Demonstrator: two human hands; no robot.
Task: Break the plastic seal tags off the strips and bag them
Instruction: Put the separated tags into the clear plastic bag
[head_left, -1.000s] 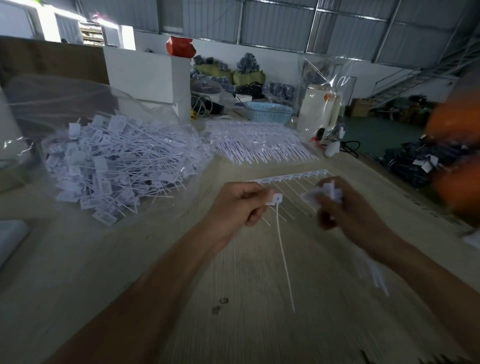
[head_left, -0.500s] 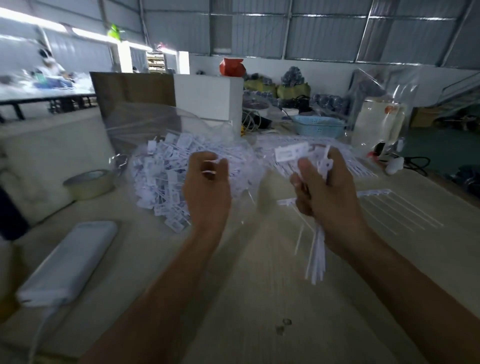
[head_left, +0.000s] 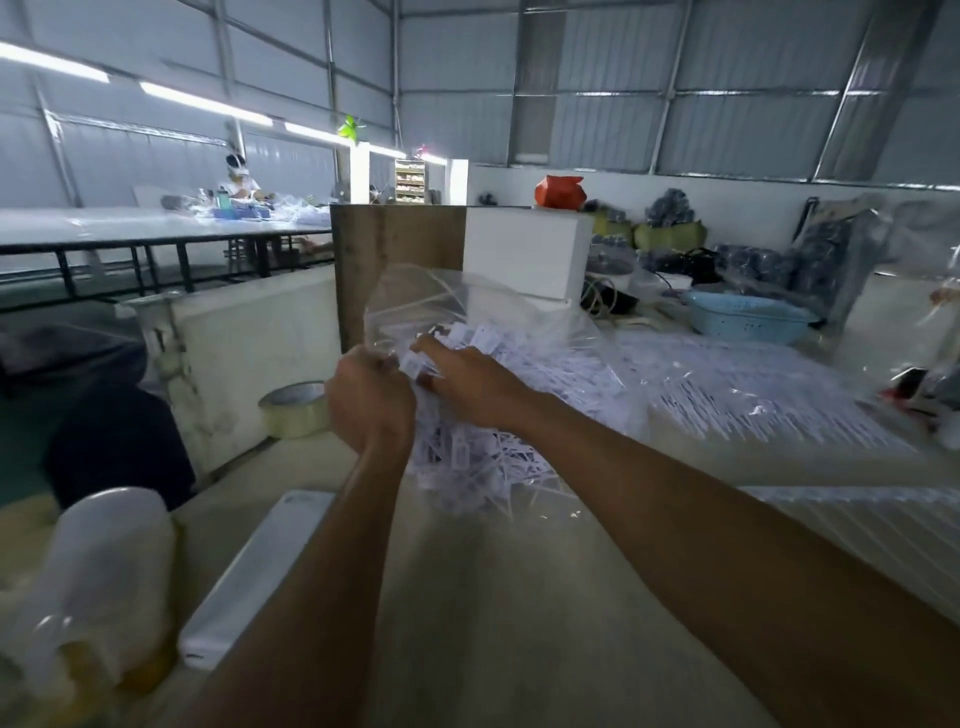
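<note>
Gripping the rim of a clear plastic bag (head_left: 415, 306), the left hand (head_left: 371, 402) is holding its mouth up above the wooden table (head_left: 493, 597). Curled round a bunch of white seal tags (head_left: 413, 366), the right hand (head_left: 470, 382) is pressing them into the bag's mouth, atop the tag heap (head_left: 488, 467) filling it. A tape roll (head_left: 293, 410) is sitting just left of the hands.

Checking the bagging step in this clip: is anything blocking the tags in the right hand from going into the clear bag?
Nothing visible does. The right hand holds seal tags at the clear bag mouth, over the pile inside. The left hand grips the bag's near edge, apparently holding it open.
</note>
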